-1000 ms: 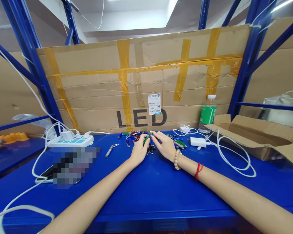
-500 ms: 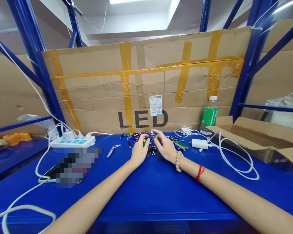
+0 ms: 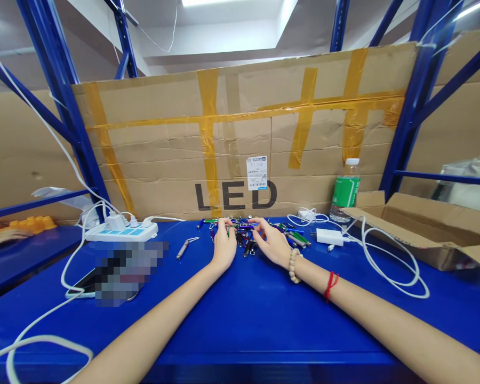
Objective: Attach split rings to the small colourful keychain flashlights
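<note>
A heap of small coloured metal tubes with clips, which look like keychain flashlights, lies at the back of the blue shelf. My left hand is over the left side of the heap, fingers curled, with a small green flashlight by its thumb. My right hand, wearing a bead bracelet and a red cord, is at the heap's right side. Its bent thumb and fingers close at the end of a purple flashlight. Both sets of fingertips are partly hidden. A silver flashlight lies apart on the left.
At left are a white power strip with cables and a phone beside a blurred patch. On the right stand a white charger with its cord, a green-labelled bottle and an open cardboard box. Taped cardboard closes off the back.
My left hand has shifted left, away from my right hand, the green flashlight moving with it. My right fingers have drawn in, and a purple flashlight now shows between the hands.
</note>
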The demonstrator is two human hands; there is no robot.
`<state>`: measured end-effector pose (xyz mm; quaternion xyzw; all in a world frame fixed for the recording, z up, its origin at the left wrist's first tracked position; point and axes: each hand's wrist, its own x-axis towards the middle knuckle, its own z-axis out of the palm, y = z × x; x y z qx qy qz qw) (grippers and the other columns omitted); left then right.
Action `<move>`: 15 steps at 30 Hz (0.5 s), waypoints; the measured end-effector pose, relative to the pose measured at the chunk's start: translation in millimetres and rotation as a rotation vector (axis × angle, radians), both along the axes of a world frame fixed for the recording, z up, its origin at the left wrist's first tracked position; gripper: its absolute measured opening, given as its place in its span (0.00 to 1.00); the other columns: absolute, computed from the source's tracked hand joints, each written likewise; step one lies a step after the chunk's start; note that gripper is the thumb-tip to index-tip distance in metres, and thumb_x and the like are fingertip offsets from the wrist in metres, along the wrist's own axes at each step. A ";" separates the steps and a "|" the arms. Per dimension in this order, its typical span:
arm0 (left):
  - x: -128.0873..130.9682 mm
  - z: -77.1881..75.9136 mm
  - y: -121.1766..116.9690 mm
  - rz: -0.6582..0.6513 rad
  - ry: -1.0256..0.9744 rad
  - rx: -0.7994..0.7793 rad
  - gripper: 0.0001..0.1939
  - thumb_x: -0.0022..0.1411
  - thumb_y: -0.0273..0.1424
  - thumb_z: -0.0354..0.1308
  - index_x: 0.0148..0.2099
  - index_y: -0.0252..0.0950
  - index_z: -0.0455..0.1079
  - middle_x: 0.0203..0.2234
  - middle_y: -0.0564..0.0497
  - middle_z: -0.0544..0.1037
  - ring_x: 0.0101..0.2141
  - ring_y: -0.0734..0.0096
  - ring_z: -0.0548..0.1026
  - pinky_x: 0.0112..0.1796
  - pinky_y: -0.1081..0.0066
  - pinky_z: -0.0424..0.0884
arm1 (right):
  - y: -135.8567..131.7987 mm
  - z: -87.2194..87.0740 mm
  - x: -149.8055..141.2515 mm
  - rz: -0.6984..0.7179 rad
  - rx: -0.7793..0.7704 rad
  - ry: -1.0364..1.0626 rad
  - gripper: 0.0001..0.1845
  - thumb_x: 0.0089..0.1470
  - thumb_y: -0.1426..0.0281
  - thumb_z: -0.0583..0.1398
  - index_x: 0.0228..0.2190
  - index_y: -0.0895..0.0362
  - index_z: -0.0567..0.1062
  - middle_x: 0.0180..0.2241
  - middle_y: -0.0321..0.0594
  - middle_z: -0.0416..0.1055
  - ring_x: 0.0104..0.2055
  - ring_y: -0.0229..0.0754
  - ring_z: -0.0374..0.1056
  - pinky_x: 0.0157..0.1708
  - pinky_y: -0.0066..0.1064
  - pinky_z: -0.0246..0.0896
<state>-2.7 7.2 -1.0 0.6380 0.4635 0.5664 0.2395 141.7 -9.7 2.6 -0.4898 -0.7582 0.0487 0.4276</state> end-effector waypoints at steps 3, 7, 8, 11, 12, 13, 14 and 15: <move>-2.3 1.7 0.7 0.050 0.140 0.041 0.07 0.57 0.23 0.41 0.31 0.37 0.56 0.27 0.54 0.67 0.28 0.76 0.68 0.34 0.73 0.64 | -0.8 0.5 -0.5 0.001 0.002 -0.013 0.16 0.52 0.71 0.49 0.44 0.53 0.64 0.28 0.32 0.69 0.25 0.34 0.64 0.29 0.26 0.56; -4.9 2.9 -0.2 0.133 0.312 0.034 0.09 0.57 0.23 0.42 0.33 0.37 0.61 0.34 0.51 0.69 0.38 0.71 0.69 0.40 0.69 0.64 | -0.7 0.2 -0.2 -0.001 0.012 -0.023 0.15 0.52 0.71 0.50 0.43 0.52 0.64 0.28 0.32 0.69 0.25 0.34 0.64 0.28 0.26 0.56; -5.9 3.6 -0.8 0.150 0.364 0.026 0.10 0.58 0.23 0.42 0.35 0.38 0.63 0.36 0.51 0.69 0.39 0.70 0.69 0.40 0.69 0.64 | -0.7 0.0 0.0 0.002 0.015 -0.026 0.15 0.52 0.71 0.50 0.43 0.52 0.65 0.28 0.32 0.68 0.25 0.34 0.64 0.28 0.26 0.56; -10.6 7.4 -2.5 0.207 0.555 0.017 0.14 0.58 0.22 0.41 0.41 0.40 0.64 0.41 0.49 0.68 0.42 0.68 0.69 0.40 0.68 0.65 | -1.4 -0.2 0.4 0.009 0.023 -0.036 0.14 0.52 0.71 0.50 0.43 0.53 0.65 0.28 0.32 0.68 0.25 0.34 0.64 0.28 0.26 0.56; -12.5 9.0 -2.9 0.232 0.624 0.017 0.15 0.58 0.22 0.41 0.45 0.39 0.63 0.42 0.48 0.67 0.42 0.67 0.68 0.40 0.68 0.66 | -1.8 -0.2 0.4 0.009 0.024 -0.038 0.14 0.52 0.71 0.50 0.42 0.53 0.65 0.28 0.32 0.68 0.25 0.34 0.64 0.28 0.26 0.56; -14.5 10.7 -3.1 0.261 0.693 0.011 0.17 0.58 0.21 0.41 0.48 0.38 0.61 0.43 0.46 0.66 0.43 0.65 0.68 0.40 0.67 0.66 | -2.2 -0.1 0.3 0.008 0.026 -0.040 0.14 0.52 0.71 0.50 0.42 0.52 0.65 0.28 0.32 0.68 0.25 0.34 0.64 0.28 0.26 0.56; -16.4 12.3 -3.2 0.296 0.760 -0.002 0.19 0.57 0.21 0.41 0.50 0.37 0.59 0.44 0.44 0.65 0.44 0.64 0.67 0.39 0.67 0.66 | -2.5 -0.1 0.2 0.007 0.027 -0.042 0.14 0.52 0.71 0.50 0.42 0.52 0.66 0.28 0.32 0.69 0.24 0.33 0.64 0.27 0.26 0.55; -18.1 13.6 -3.1 0.332 0.828 -0.023 0.21 0.56 0.20 0.42 0.52 0.35 0.57 0.45 0.42 0.64 0.45 0.62 0.67 0.39 0.67 0.67 | -2.8 -0.1 0.1 0.005 0.028 -0.043 0.14 0.52 0.71 0.50 0.42 0.52 0.66 0.28 0.32 0.69 0.24 0.33 0.63 0.27 0.26 0.55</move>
